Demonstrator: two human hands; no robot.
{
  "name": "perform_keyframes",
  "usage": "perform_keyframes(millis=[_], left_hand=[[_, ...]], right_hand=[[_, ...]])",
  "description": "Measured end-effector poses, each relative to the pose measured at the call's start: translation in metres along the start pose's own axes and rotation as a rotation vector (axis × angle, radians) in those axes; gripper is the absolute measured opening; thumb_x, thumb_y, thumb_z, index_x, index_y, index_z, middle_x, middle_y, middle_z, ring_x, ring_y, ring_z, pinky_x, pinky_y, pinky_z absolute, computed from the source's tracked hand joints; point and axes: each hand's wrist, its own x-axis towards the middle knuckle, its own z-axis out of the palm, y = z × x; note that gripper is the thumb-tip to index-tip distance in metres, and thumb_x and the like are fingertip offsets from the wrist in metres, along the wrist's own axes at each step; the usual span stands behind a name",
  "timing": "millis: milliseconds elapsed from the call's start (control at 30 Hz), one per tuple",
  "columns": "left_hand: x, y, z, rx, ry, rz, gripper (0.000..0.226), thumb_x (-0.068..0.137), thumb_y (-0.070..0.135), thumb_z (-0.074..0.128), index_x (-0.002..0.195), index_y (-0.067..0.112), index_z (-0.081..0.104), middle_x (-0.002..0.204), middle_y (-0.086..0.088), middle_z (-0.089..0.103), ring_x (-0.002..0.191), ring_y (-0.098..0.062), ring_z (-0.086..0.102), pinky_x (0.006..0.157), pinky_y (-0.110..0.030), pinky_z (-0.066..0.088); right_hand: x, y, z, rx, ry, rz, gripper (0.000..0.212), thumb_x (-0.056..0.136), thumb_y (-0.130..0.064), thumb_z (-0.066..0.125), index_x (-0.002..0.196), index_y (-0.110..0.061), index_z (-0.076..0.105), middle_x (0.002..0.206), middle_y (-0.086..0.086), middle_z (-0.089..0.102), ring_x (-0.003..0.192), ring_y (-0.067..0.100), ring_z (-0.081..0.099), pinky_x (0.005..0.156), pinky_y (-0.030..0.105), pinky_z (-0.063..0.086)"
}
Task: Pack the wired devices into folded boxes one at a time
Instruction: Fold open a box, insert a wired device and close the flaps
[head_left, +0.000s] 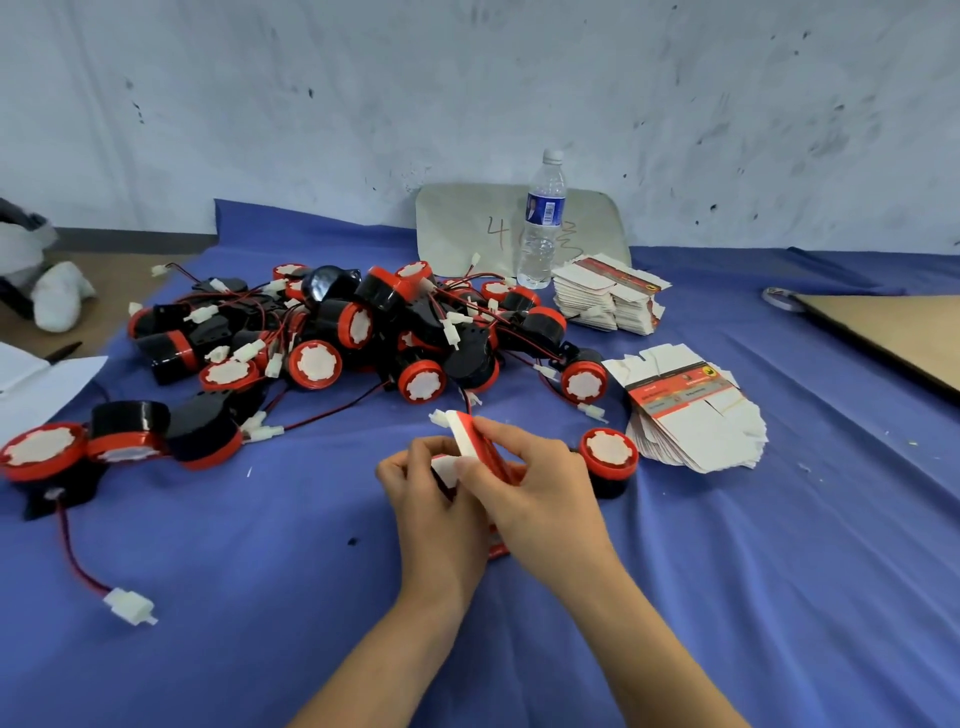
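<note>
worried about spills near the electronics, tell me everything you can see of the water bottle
The water bottle is clear ribbed plastic, with its white cap on and a blue label bearing a barcode. It stands upright on the blue cloth at the far side, in front of a pale board with handwriting that leans on the wall. A stack of flat boxes sits just right of its base; whether they touch is unclear.

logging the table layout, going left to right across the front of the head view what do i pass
white connector → box → lone device → near stack of flat boxes → cardboard sheet
</note>
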Motion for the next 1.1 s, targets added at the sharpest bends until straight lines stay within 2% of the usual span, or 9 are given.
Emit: perform_keyframes(millis=[133, 200, 267, 333, 400, 500, 733, 900, 1100], left_hand=[[0.0, 0.001, 0.0, 0.008, 0.018, -0.022, 0.025, 0.088, -0.002, 0.055, 0.091, 0.022, 0.055, 0.105, 0.011, 0.035, 0.074, 0.008, 0.052, 0.072, -0.021, 0.051], [-0.002, -0.002, 0.0, 0.007, 0.015, -0.016, 0.027, 0.089, -0.002, 0.051, 0.093, 0.025, 0.054, 0.109, 0.01, 0.039, 0.084, 0.008, 0.051, 0.081, -0.021, 0.047], [-0.004, -0.005, 0.001, -0.053, -0.027, -0.058, 0.022, 0.092, 0.001, 0.05, 0.098, 0.021, 0.056, 0.111, 0.0, 0.051, 0.097, -0.004, 0.057, 0.086, -0.027, 0.05], [-0.004, -0.005, 0.001, -0.157, -0.076, -0.145, 0.018, 0.095, 0.004, 0.05, 0.101, 0.018, 0.058, 0.101, -0.005, 0.067, 0.094, -0.018, 0.065, 0.076, -0.031, 0.055], [-0.003, -0.003, 0.0, -0.25, -0.083, -0.188, 0.021, 0.096, 0.003, 0.049, 0.104, 0.019, 0.06, 0.093, 0.001, 0.071, 0.088, -0.013, 0.068, 0.067, -0.023, 0.053], [0.001, -0.003, -0.001, -0.347, -0.039, -0.214, 0.031, 0.095, -0.003, 0.046, 0.109, 0.022, 0.057, 0.105, 0.001, 0.068, 0.099, -0.012, 0.064, 0.082, -0.024, 0.048], [0.003, -0.002, -0.004, -0.348, -0.011, -0.208, 0.028, 0.095, 0.0, 0.041, 0.101, 0.009, 0.067, 0.102, -0.009, 0.071, 0.1, -0.021, 0.065, 0.088, -0.033, 0.051], [0.003, -0.004, -0.003, -0.317, -0.001, -0.205, 0.017, 0.099, 0.013, 0.049, 0.098, 0.011, 0.066, 0.095, -0.004, 0.071, 0.095, -0.019, 0.065, 0.088, -0.034, 0.051], [0.005, -0.006, -0.006, -0.29, -0.006, -0.193, 0.009, 0.097, 0.013, 0.055, 0.1, 0.014, 0.064, 0.1, -0.004, 0.071, 0.097, -0.016, 0.067, 0.087, -0.032, 0.052]], right_hand=[[0.003, 0.017, 0.001, -0.077, 0.141, -0.104, 0.039, 0.093, -0.015, 0.054, 0.125, -0.036, 0.063, 0.077, -0.004, 0.07, 0.071, 0.008, 0.061, 0.065, 0.021, 0.05], [0.004, 0.024, 0.001, -0.042, 0.146, -0.134, 0.038, 0.097, -0.016, 0.053, 0.124, -0.04, 0.062, 0.084, -0.004, 0.072, 0.077, 0.008, 0.064, 0.073, 0.025, 0.053], [0.004, 0.028, 0.004, 0.0, 0.08, -0.137, 0.039, 0.097, -0.019, 0.054, 0.115, -0.053, 0.061, 0.093, -0.011, 0.072, 0.084, 0.002, 0.064, 0.08, 0.035, 0.055], [0.004, 0.03, 0.006, -0.02, 0.022, -0.162, 0.04, 0.096, -0.019, 0.055, 0.115, -0.053, 0.06, 0.113, -0.021, 0.067, 0.107, -0.004, 0.059, 0.093, 0.034, 0.052], [0.007, 0.034, 0.005, -0.049, 0.011, -0.172, 0.035, 0.094, -0.018, 0.058, 0.12, -0.042, 0.063, 0.124, -0.03, 0.056, 0.123, -0.005, 0.05, 0.103, 0.03, 0.045], [0.01, 0.04, 0.001, -0.126, -0.02, -0.167, 0.038, 0.092, -0.02, 0.062, 0.128, -0.031, 0.061, 0.124, -0.032, 0.045, 0.13, 0.0, 0.044, 0.107, 0.028, 0.041], [0.008, 0.044, 0.001, -0.262, -0.03, -0.219, 0.041, 0.092, -0.025, 0.061, 0.132, -0.033, 0.058, 0.138, -0.026, 0.047, 0.134, -0.001, 0.037, 0.106, 0.018, 0.035], [0.005, 0.047, 0.001, -0.247, -0.018, -0.251, 0.037, 0.094, -0.028, 0.06, 0.131, -0.031, 0.058, 0.139, -0.023, 0.048, 0.13, 0.0, 0.037, 0.098, 0.0, 0.022], [0.0, 0.048, 0.006, -0.409, -0.009, -0.353, 0.038, 0.099, -0.033, 0.053, 0.137, -0.029, 0.054, 0.145, -0.018, 0.045, 0.136, 0.007, 0.033, 0.107, 0.012, 0.025]])
